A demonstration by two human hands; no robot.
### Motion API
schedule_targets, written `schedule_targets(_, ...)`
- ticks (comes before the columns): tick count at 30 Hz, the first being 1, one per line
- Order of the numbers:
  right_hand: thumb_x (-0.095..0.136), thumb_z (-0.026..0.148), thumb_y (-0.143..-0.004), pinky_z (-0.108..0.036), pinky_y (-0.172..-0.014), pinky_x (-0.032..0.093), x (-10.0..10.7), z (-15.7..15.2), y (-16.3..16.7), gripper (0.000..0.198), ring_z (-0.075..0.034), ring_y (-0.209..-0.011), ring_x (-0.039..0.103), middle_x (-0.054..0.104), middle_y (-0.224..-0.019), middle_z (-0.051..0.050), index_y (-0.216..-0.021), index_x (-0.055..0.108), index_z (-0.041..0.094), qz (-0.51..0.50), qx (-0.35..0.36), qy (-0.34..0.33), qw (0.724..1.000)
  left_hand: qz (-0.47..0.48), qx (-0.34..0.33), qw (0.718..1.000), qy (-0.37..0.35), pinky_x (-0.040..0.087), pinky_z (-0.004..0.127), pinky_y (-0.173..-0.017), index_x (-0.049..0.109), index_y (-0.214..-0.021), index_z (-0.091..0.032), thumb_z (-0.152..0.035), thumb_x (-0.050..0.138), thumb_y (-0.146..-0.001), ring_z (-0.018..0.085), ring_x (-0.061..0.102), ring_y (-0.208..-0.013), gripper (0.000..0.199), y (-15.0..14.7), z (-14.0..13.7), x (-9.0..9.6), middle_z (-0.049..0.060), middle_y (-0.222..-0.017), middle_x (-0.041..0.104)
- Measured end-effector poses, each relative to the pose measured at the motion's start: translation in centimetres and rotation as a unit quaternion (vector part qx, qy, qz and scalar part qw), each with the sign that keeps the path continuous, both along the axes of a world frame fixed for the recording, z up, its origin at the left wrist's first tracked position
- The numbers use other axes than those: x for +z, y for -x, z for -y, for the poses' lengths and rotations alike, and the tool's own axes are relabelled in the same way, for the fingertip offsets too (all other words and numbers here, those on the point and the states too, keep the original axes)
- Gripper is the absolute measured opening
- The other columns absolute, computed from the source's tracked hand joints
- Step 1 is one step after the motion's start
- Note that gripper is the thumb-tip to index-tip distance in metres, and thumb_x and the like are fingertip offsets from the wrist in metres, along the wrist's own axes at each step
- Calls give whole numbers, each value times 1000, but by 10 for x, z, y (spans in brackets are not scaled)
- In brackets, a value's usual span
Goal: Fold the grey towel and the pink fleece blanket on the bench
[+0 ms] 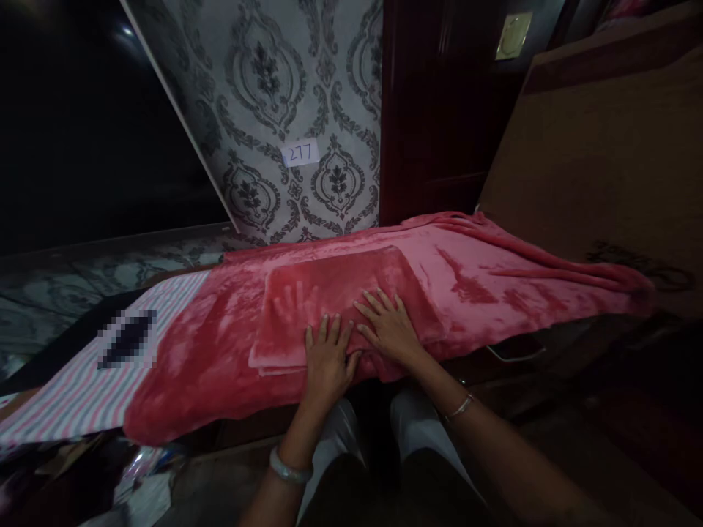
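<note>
A folded red plush cloth [329, 285] lies flat on a larger pink-red plush blanket [187, 344], which is spread over a low surface. My left hand [328, 355] rests palm down on the folded cloth's near edge, fingers stretched out. To its right, my right hand [391, 326] presses flat on the same cloth with its fingers spread. A handprint shows in the pile to the left of my hands. Nothing is gripped by either hand. What the folded cloth is exactly, I cannot tell.
At the left end lies a striped cloth [170, 311] with a blurred dark patch on it. A large dark screen [99, 132] stands at the back left. On the right leans a big cardboard box [604, 161]. A paper marked 277 [301, 152] hangs on the patterned wall.
</note>
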State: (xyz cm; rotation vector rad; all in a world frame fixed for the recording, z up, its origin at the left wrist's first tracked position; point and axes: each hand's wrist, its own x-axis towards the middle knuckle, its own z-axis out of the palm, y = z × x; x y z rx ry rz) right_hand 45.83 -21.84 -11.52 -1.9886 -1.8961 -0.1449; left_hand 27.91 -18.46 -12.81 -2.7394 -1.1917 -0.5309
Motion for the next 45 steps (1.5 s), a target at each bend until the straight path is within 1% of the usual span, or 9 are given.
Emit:
schedule_targets(6,45,48,-104,-63,-122,16,7,5,-6,50,-32,-153,27,37,-163,-4,-151,53,31,8,-1,19,1000,4,1,999,-35,31,66,-118,50,-151,-29,-43,54,-97,35,37,-149,56,2,0,-2,8,-160,44)
schedule_targets(10,45,48,-104,-68,-121,12,1,18,-21,52,-34,-152,27,39,-161,-6,-151,52,30,33,-51,28,998,2,-2,999,-39,32,65,-117,50,-151,-30,-42,55,-96,35,37,-149,56,2,0,-2,8,-160,43)
schedule_targets(15,46,43,-104,-61,-122,18,-15,30,-30,50,-32,-152,27,39,-162,-3,-152,51,30,42,-78,-10,996,4,3,1000,-31,32,67,-117,51,-150,-29,-40,57,-95,36,37,-149,56,0,-2,-3,8,-160,44)
schedule_targets(20,45,41,-104,-59,-122,18,-17,29,-23,48,-31,-151,30,43,-159,-5,-149,55,29,38,-87,-43,995,-1,-7,1000,-24,31,66,-118,47,-153,-28,-38,57,-95,36,35,-150,60,2,0,2,9,-162,40)
schedule_targets(27,52,46,-100,-64,-119,15,-27,44,-15,57,-33,-152,25,36,-163,-5,-156,44,36,72,-10,-91,993,7,-2,998,-57,22,76,-118,44,-154,-38,-30,62,-90,42,23,-154,66,14,14,1,5,-166,34)
schedule_targets(31,58,46,-98,-62,-119,18,-40,47,-20,58,-34,-151,26,37,-163,-5,-154,47,37,80,15,-109,991,-9,-10,998,-53,27,76,-115,46,-151,-42,-28,63,-90,44,25,-153,65,15,16,-7,4,-165,35)
schedule_targets(38,61,50,-96,-57,-121,17,-55,42,-18,54,-32,-151,28,44,-159,-3,-148,55,34,65,13,-163,984,-9,-1,999,-54,26,73,-117,49,-150,-40,-29,67,-87,44,28,-151,67,11,17,-16,6,-164,37)
schedule_targets(42,58,43,-97,-58,-120,18,-50,44,-20,54,-31,-150,28,43,-160,-4,-150,52,33,79,22,-153,985,-13,-18,998,-52,28,73,-116,46,-152,-38,-27,66,-87,43,29,-151,69,17,16,-6,6,-165,36)
schedule_targets(45,55,38,-98,-60,-121,16,-41,53,-31,53,-31,-149,31,44,-159,-5,-151,52,32,85,10,-131,988,-24,-7,999,-44,25,73,-118,45,-154,-33,-28,61,-90,41,31,-151,66,36,10,7,8,-163,39)
